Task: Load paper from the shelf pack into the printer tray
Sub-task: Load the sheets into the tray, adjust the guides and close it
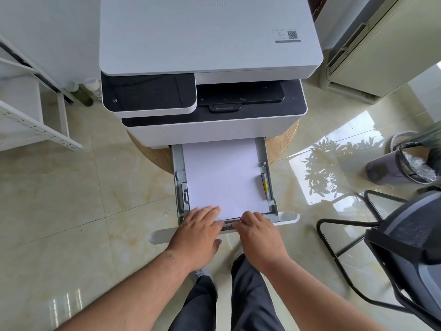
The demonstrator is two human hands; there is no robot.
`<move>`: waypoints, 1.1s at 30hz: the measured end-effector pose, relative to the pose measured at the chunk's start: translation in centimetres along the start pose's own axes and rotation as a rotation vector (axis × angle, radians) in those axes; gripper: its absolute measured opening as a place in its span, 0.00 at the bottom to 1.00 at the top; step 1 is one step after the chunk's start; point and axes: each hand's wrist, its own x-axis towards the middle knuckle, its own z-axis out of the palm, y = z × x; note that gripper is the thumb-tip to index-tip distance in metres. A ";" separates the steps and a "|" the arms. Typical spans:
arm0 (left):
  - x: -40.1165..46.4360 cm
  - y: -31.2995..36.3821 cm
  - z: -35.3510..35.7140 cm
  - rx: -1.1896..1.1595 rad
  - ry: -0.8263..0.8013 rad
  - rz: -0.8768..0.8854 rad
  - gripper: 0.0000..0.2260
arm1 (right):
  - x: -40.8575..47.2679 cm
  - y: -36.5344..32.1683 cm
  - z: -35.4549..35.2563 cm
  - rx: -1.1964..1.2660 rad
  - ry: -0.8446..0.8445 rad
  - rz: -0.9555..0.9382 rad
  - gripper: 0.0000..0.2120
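A white and black printer [210, 68] stands on a round wooden stand. Its grey paper tray [266, 168] is pulled out toward me, and a stack of white paper [224, 177] lies flat inside it. My left hand [198, 232] rests with straight fingers on the near left corner of the paper. My right hand [259, 232] sits at the tray's front edge, its fingers curled down onto the rear paper guide [231, 222]. The shelf pack of paper is out of sight.
A white metal shelf [35, 125] stands at the left. To the right are a black mesh office chair [405, 247], a lined waste bin [410, 163] and a floor-standing air conditioner [381, 44]. My legs are below the tray on the glossy tile floor [71, 211].
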 end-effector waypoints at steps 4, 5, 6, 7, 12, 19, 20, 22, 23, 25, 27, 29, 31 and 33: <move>0.0 0.1 0.4 0.017 0.012 -0.032 0.19 | 0.0 0.0 0.4 -0.010 0.004 -0.009 0.11; 0.0 0.1 0.4 0.006 0.010 -0.042 0.21 | 0.0 0.0 0.4 -0.011 0.007 -0.011 0.11; -0.1 0.2 0.4 -0.006 0.006 -0.050 0.22 | 0.0 0.0 0.3 -0.009 0.006 -0.013 0.11; -0.1 0.3 0.4 -0.008 -0.001 -0.056 0.24 | -0.1 0.0 0.3 -0.008 0.000 -0.016 0.12; -0.4 0.1 0.7 -0.004 -0.009 -0.082 0.30 | 0.0 0.2 0.1 -0.016 -0.077 -0.031 0.16; 0.3 0.9 0.1 0.046 -0.008 -0.108 0.16 | 0.0 0.2 0.4 -0.027 -0.060 -0.041 0.18; 0.4 1.0 0.0 0.050 -0.026 -0.112 0.15 | 0.0 0.3 0.4 -0.028 -0.058 -0.042 0.18; 0.7 0.9 -0.1 0.053 -0.053 -0.124 0.14 | 0.0 0.3 0.4 -0.031 -0.056 -0.043 0.18; 0.8 0.8 -0.2 0.058 -0.056 -0.133 0.14 | 0.0 0.2 0.3 -0.030 -0.053 -0.042 0.18; 0.9 0.8 -0.6 0.082 -0.073 -0.152 0.11 | 0.0 0.2 0.3 -0.014 -0.037 -0.039 0.19; 0.7 0.8 -1.2 0.124 -0.087 -0.168 0.07 | 0.0 0.3 0.3 0.007 -0.024 -0.027 0.21; 0.2 0.6 -1.6 0.173 -0.093 -0.195 0.12 | -0.1 0.5 0.4 0.022 -0.019 -0.004 0.22; -0.5 0.2 -1.5 0.220 -0.091 -0.222 0.15 | -0.3 0.8 0.4 0.015 -0.029 0.016 0.24; -1.0 -0.4 -1.4 0.245 -0.091 -0.245 0.17 | -0.3 1.0 0.2 0.004 -0.052 0.024 0.27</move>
